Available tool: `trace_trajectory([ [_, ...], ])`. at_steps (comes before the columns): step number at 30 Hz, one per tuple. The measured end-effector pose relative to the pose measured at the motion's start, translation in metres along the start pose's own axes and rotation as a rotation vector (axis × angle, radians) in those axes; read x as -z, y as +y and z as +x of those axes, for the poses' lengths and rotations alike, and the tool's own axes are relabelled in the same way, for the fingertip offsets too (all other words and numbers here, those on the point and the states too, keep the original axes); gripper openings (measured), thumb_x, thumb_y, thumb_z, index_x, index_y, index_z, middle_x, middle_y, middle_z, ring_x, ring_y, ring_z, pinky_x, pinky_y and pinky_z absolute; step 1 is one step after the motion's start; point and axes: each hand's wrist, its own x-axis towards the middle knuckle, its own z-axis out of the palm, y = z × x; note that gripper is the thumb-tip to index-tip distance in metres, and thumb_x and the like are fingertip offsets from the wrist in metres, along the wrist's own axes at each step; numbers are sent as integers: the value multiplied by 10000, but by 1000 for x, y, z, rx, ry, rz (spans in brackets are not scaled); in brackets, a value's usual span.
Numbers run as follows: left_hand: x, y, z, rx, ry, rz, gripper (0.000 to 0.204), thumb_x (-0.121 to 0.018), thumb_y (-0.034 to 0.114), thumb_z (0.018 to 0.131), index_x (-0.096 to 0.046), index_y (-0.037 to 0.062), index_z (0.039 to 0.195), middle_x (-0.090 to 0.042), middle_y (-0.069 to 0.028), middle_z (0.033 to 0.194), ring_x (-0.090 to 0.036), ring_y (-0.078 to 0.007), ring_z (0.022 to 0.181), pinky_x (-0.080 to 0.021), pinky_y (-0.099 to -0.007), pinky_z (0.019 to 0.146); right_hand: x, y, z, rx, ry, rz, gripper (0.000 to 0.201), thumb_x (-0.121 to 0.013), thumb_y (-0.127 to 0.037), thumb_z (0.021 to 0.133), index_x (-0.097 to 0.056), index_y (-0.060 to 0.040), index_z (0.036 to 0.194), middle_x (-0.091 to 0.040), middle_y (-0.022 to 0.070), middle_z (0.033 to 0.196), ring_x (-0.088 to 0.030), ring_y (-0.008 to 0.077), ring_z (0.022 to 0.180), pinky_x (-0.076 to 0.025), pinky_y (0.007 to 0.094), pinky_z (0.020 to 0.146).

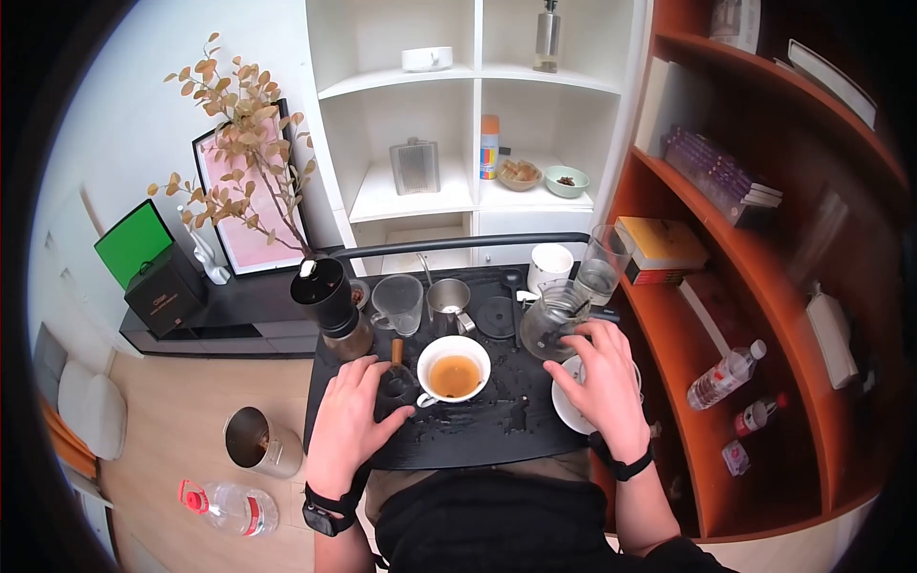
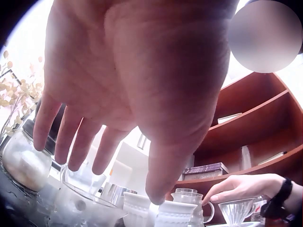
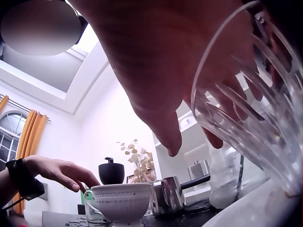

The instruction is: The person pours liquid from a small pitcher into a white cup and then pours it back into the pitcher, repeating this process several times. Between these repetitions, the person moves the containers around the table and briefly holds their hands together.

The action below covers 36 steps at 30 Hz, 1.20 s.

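Note:
A white cup (image 1: 455,346) with brown liquid stands on the black tray (image 1: 458,444), between the hands. Fingers extended, my left hand (image 1: 351,420) hovers at the tray's left side, by a small glass vessel (image 2: 80,208) with a wooden handle (image 1: 397,351). My right hand (image 1: 604,382) has loosely bent fingers that overlap the edge of a glass coffee server (image 1: 546,327) in the head view. Under that hand lies a white saucer (image 1: 567,411); a ribbed clear glass dripper (image 2: 235,212) stands on it, mostly hidden from above. Neither hand grips anything.
Along the tray's back stand a coffee grinder (image 1: 325,291), a glass mug (image 1: 397,304), a steel pitcher (image 1: 447,298), a white cup (image 1: 551,263) and a tall glass (image 1: 602,267). Red-brown shelves (image 1: 764,286) rise at right. A metal bin (image 1: 277,449) and water bottle (image 1: 234,506) are on the floor.

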Motion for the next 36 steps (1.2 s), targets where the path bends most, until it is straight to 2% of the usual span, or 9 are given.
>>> trace_trajectory([
  [4, -3, -1, 2, 50, -55, -1, 764, -1005, 269, 833, -702, 26, 1491, -689, -175, 1544, -648, -393, 1443, -526, -490, 1233, 1, 0, 0, -50, -27, 58, 397, -949, -264, 910, -847, 3, 1186, -726, 169, 1334, -644, 377, 1357, -511, 512, 1178],
  [8, -9, -5, 2, 111, -118, 14, 801, -1018, 228, 800, -686, 32, 1502, -718, -174, 1479, -662, -391, 1414, -538, -489, 1208, 1, 4, -3, -50, -24, 46, 386, -958, -262, 898, -852, -7, 1167, -728, 152, 1328, -652, 368, 1318, -527, 488, 1132],
  [13, -24, -17, 7, 85, -46, 8, 740, -1008, 204, 819, -669, 35, 1455, -740, -195, 1285, -725, -420, 1232, -585, -504, 1089, 0, 2, -6, -82, -71, 22, 383, -944, -311, 916, -863, -7, 1133, -786, 106, 1149, -696, 319, 1171, -520, 456, 1091],
  [22, -33, -23, 12, 222, -161, -129, 710, -1010, 223, 846, -660, 28, 1432, -816, -175, 1261, -786, -379, 1212, -629, -484, 1052, -7, 15, -5, -28, -122, 20, 354, -934, -344, 919, -865, -19, 1040, -817, 106, 1047, -713, 301, 1106, -487, 446, 1072],
  [26, -33, -22, 10, 207, -139, -145, 702, -1017, 262, 845, -661, 26, 1402, -803, -216, 1214, -780, -412, 1184, -619, -500, 1046, -10, 19, -4, -38, -143, 44, 346, -931, -342, 916, -862, -16, 1012, -808, 109, 1025, -702, 300, 1089, -471, 447, 1058],
  [29, -33, -23, 8, 223, -186, -104, 858, -1037, 296, 826, -622, 17, 1523, -791, -190, 1359, -757, -371, 1297, -609, -476, 1117, -7, 15, -3, -78, -168, 47, 342, -920, -336, 908, -869, -15, 1015, -828, 112, 1054, -715, 311, 1113, -481, 440, 1080],
  [31, -26, -15, 3, 107, -124, 10, 1105, -1065, 379, 791, -515, -10, 1666, -697, -230, 1527, -657, -400, 1446, -541, -497, 1212, -8, 14, -3, -82, -159, 43, 341, -921, -335, 908, -869, -16, 1015, -826, 111, 1053, -714, 310, 1115, -479, 441, 1082],
  [34, -17, 4, 11, -36, -50, -60, 1263, -1069, 436, 777, -415, -43, 1745, -578, -262, 1664, -533, -423, 1564, -433, -524, 1302, -8, 14, -5, -76, -154, 39, 340, -920, -338, 910, -869, -19, 1015, -824, 107, 1053, -712, 309, 1117, -478, 442, 1082],
  [36, -27, 16, 18, -102, -14, -75, 1256, -1063, 466, 784, -428, -33, 1746, -589, -259, 1641, -536, -427, 1556, -418, -545, 1304, -9, 14, -5, -59, -153, 43, 340, -919, -340, 913, -870, -20, 1017, -823, 106, 1054, -711, 308, 1118, -478, 441, 1081],
])
